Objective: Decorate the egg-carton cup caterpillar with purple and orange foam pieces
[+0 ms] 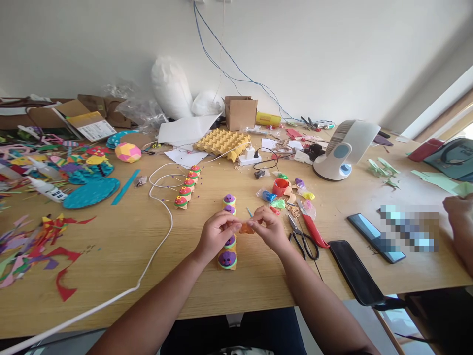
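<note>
My left hand (218,232) and my right hand (269,228) meet over the table, each with thumb and finger closed on a small piece of orange modelling clay (246,228). Just below and behind my left fingers lies a strip of egg-carton cups (226,260) topped with purple clay and small dark dots; the hand covers its middle. A thin blue stick (249,211) shows beside my right fingertips; whether it touches them I cannot tell. Right of that hand are black-handled scissors (305,241) and a red-handled tool (316,230).
A red-and-green carton strip (188,186) stands further left. Bagged clay surrounds a red tub (280,187). A white cable (162,251) crosses the left side. Phones (355,272) and a fan (342,152) are on the right, where another person's hand (460,227) rests.
</note>
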`<state>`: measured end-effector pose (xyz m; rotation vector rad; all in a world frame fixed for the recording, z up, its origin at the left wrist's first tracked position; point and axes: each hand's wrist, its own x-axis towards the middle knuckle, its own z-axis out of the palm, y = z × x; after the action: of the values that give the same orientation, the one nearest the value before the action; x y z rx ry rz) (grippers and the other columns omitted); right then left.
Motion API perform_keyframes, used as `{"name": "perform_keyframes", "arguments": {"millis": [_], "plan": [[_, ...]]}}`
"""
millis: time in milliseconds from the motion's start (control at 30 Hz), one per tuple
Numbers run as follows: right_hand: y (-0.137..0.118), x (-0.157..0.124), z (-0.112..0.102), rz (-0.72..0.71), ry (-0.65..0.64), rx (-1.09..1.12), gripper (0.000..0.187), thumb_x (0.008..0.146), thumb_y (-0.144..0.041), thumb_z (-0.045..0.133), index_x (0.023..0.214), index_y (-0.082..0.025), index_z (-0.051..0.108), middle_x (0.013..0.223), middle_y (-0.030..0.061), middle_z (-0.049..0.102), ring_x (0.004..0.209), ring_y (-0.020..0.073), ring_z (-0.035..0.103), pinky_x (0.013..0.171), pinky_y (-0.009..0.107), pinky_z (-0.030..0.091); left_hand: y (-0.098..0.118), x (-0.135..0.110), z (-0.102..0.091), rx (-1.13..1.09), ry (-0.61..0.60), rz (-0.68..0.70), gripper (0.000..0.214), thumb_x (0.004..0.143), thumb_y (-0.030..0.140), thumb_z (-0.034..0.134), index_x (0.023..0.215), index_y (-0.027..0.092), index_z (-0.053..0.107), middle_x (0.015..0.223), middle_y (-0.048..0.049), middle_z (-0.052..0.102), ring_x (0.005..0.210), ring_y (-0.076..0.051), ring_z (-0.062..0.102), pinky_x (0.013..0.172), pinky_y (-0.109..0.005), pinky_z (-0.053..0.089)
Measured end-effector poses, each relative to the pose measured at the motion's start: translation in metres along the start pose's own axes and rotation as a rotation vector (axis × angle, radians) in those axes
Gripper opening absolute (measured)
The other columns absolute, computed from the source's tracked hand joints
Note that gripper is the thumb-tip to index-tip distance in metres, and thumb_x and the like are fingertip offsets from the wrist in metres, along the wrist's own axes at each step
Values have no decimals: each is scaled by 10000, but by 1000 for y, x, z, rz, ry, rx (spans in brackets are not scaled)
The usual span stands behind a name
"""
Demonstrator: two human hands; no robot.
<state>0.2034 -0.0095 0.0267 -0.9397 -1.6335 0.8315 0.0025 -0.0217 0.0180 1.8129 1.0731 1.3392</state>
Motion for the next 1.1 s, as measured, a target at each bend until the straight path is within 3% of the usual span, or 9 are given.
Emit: {"name": "perform_keyframes", "arguments": {"millis": [167, 267, 367, 500, 667, 767, 933, 1033, 1100], "plan": [[23, 11, -12, 287, 252, 110, 354, 797, -535, 706, 805, -189, 632, 616, 1, 594, 535, 130, 523, 506, 262, 429, -9, 1, 3, -61, 76, -123, 278, 945, 369, 587, 1141, 212, 708, 1142, -87, 655, 962, -166, 651, 728, -232, 551], [32, 17, -23, 347, 302, 94, 383, 815, -504, 664, 1005, -172, 636, 777, 44, 684, 608, 151, 596, 539, 273, 469, -9, 1, 3, -53, 94, -123, 267, 946, 352, 584, 1132, 208, 710, 1140, -85, 663, 961, -165, 652, 734, -230, 549], [35, 20, -33, 296, 307, -162, 502, 840, -412, 624, 1280, -175, 572, 919, 63, 692, 685, 166, 604, 641, 322, 514, -6, 1, 3, -53, 90, -106, 267, 947, 343, 581, 1134, 202, 710, 1136, -90, 664, 971, -169, 649, 737, -233, 547], [28, 13, -40, 162, 86, -747, 296, 871, -286, 570, 1125, -227, 711, 1205, 115, 639, 1129, 281, 559, 977, 460, 447, -4, 1, 3, -40, 69, -95, 249, 946, 328, 581, 1113, 204, 719, 1100, -85, 668, 946, -164, 647, 747, -242, 543], [23, 3, -40, 342, -200, -1090, 493, 808, -132, 558, 1255, -314, 663, 1452, 88, 505, 1297, 380, 414, 986, 552, 393, -5, 1, 4, -17, 63, -74, 236, 947, 316, 579, 1096, 209, 727, 1061, -73, 675, 908, -149, 646, 740, -234, 527], [24, 2, -40, 347, -215, -1139, 523, 808, -105, 542, 1277, -317, 636, 1455, 94, 503, 1293, 381, 423, 966, 544, 401, -7, 0, 4, -14, 69, -63, 238, 944, 324, 583, 1095, 211, 728, 1069, -74, 681, 905, -153, 651, 737, -236, 529], [23, 9, -37, 267, -20, -915, 377, 886, -225, 527, 1256, -224, 602, 1315, 143, 607, 1235, 343, 503, 1012, 533, 396, -8, 1, 4, -4, 68, -56, 239, 942, 330, 587, 1095, 212, 727, 1072, -73, 680, 900, -153, 653, 729, -234, 530], [20, 10, -29, 188, 25, -425, 399, 894, -268, 520, 1286, -200, 543, 1258, 133, 620, 1155, 279, 571, 977, 447, 462, -8, 2, 3, 4, 65, -62, 233, 941, 332, 592, 1088, 210, 725, 1059, -70, 674, 889, -147, 648, 727, -231, 527], [15, 8, -20, 231, -98, -6, 371, 925, -311, 490, 1284, -228, 519, 1147, 88, 639, 1007, 218, 621, 853, 374, 523, -8, 2, 3, 4, 66, -68, 241, 935, 343, 607, 1100, 210, 722, 1051, -70, 666, 889, -147, 643, 736, -237, 528]]}}
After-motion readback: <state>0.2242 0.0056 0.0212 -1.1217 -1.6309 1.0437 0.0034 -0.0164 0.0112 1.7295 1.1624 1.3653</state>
